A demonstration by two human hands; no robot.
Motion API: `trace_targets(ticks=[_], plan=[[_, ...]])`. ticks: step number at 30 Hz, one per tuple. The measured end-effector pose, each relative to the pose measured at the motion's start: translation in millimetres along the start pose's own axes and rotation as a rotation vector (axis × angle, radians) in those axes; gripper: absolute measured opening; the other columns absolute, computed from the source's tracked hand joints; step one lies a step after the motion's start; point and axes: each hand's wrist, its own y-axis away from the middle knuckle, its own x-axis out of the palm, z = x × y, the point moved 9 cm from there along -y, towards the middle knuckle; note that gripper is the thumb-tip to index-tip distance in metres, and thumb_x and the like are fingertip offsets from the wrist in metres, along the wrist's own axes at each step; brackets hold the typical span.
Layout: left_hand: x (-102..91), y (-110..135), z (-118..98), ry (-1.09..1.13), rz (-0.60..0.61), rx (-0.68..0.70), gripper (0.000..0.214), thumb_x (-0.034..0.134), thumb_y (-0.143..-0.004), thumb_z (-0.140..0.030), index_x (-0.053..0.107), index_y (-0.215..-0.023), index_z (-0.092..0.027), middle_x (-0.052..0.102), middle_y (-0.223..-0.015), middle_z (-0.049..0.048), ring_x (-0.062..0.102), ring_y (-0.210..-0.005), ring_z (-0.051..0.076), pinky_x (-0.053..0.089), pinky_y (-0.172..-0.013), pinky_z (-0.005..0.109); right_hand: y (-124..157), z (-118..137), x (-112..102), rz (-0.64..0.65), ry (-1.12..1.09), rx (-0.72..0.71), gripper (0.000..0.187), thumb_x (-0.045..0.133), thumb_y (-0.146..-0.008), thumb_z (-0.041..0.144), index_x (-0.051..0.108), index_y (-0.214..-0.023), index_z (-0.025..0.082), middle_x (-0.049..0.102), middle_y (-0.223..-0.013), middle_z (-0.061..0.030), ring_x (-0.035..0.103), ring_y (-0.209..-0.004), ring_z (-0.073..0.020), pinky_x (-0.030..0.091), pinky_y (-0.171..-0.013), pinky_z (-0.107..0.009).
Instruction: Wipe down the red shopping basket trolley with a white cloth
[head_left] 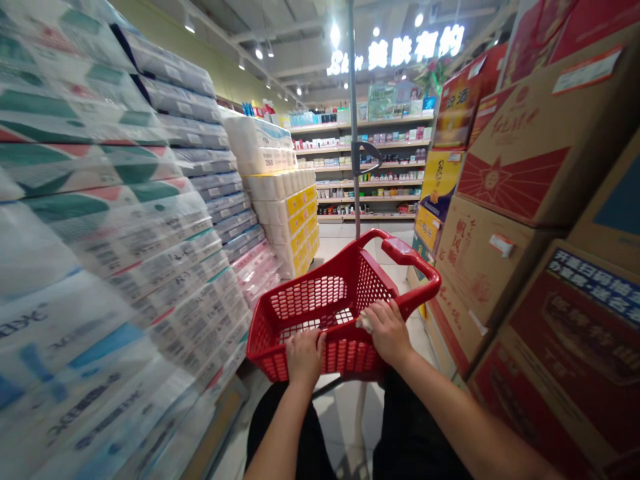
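Observation:
A red plastic shopping cart basket (350, 357) with perforated walls stands right in front of my legs. My left hand (304, 359) grips its near rim, fingers curled over the edge. Further right on the same rim, my right hand (387, 333) is closed over the edge. A small crumpled pale thing (365, 323) shows beneath the fingers of that hand; its kind cannot be made out. The basket's red looped handle (400, 253) rises at the right end. Through the perforated floor, light tiles are visible.
Shrink-wrapped paper packs (130, 220) are stacked high on the left, with toilet roll packs (283, 193) beyond. Printed cardboard cartons (515, 153) line the right side. A grey pole (353, 100) stands behind the cart, before shelves (385, 183) of small goods.

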Motion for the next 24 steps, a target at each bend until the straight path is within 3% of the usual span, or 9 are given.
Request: trace_targets(ticks=[4, 6, 8, 11, 13, 15, 18, 24], plan=[[-1.3, 0, 0, 0.003, -0.004, 0.005, 0.032, 0.035, -0.096, -0.038, 0.063, -0.096, -0.022, 0.065, -0.089, 0.0037, 0.054, -0.088, 0.021, 0.031, -0.087, 0.037, -9, -2, 12, 0.190, -0.027, 0.050, 0.021, 0.048, -0.085, 0.013, 0.065, -0.079, 0.023, 0.066, -0.081, -0.0006, 0.057, -0.083, -0.0166, 0.020, -0.109, -0.038], [-2.0, 0, 0, -0.001, -0.011, 0.010, 0.032, 0.035, -0.096, -0.037, 0.063, -0.096, -0.021, 0.065, -0.089, 0.0039, 0.054, -0.088, 0.021, 0.031, -0.087, 0.037, -14, -6, 11, 0.233, -0.026, 0.078, 0.019, 0.051, -0.084, 0.017, 0.063, -0.071, 0.022, 0.064, -0.073, -0.0002, 0.056, -0.078, -0.0164, 0.021, -0.107, -0.038], [-2.8, 0, 0, 0.000, -0.023, 0.012, 0.031, 0.036, -0.096, -0.037, 0.063, -0.096, -0.022, 0.065, -0.088, 0.0040, 0.055, -0.088, 0.021, 0.031, -0.087, 0.037, -12, -6, 8, 0.188, -0.014, 0.067, 0.015, 0.052, -0.085, 0.019, 0.063, -0.075, 0.021, 0.065, -0.080, -0.0019, 0.056, -0.083, -0.0177, 0.022, -0.106, -0.038], [-3.1, 1, 0, 0.016, -0.031, 0.014, 0.032, 0.036, -0.096, -0.037, 0.064, -0.095, -0.022, 0.065, -0.088, 0.0039, 0.055, -0.087, 0.020, 0.032, -0.086, 0.037, -1, 2, 7, 0.063, 0.017, -0.012, 0.019, 0.050, -0.086, 0.017, 0.064, -0.098, 0.020, 0.065, -0.105, -0.0061, 0.052, -0.103, -0.0215, 0.022, -0.106, -0.037], [-2.5, 1, 0, 0.023, -0.028, 0.020, 0.032, 0.036, -0.096, -0.037, 0.064, -0.094, -0.022, 0.065, -0.088, 0.0039, 0.055, -0.088, 0.020, 0.032, -0.086, 0.037, 0, 1, 11, 0.058, 0.050, 0.013, 0.019, 0.050, -0.086, 0.017, 0.064, -0.098, 0.019, 0.065, -0.102, -0.0069, 0.052, -0.101, -0.0224, 0.024, -0.103, -0.038], [-2.3, 1, 0, 0.023, -0.027, 0.020, 0.033, 0.035, -0.096, -0.037, 0.064, -0.095, -0.022, 0.065, -0.089, 0.0042, 0.055, -0.088, 0.021, 0.032, -0.086, 0.037, -7, -3, 20, 0.165, 0.070, 0.058, 0.013, 0.052, -0.084, 0.017, 0.064, -0.080, 0.019, 0.065, -0.083, -0.0048, 0.054, -0.084, -0.0200, 0.030, -0.096, -0.036], [-2.1, 1, 1, 0.021, -0.024, 0.017, 0.033, 0.035, -0.096, -0.038, 0.063, -0.096, -0.021, 0.065, -0.090, 0.0049, 0.055, -0.089, 0.021, 0.032, -0.087, 0.038, -17, -7, 29, 0.304, 0.064, 0.086, 0.016, 0.055, -0.082, 0.018, 0.061, -0.067, 0.019, 0.062, -0.070, -0.0024, 0.052, -0.071, -0.0176, 0.033, -0.090, -0.035], [-0.9, 0, 0, 0.034, -0.001, 0.018, 0.032, 0.035, -0.096, -0.036, 0.063, -0.100, -0.022, 0.066, -0.091, 0.0045, 0.055, -0.090, 0.021, 0.032, -0.087, 0.038, -7, 1, 16, 0.098, 0.112, 0.016, 0.018, 0.047, -0.086, 0.016, 0.064, -0.090, 0.020, 0.064, -0.094, -0.0055, 0.051, -0.097, -0.0212, 0.021, -0.105, -0.037]])
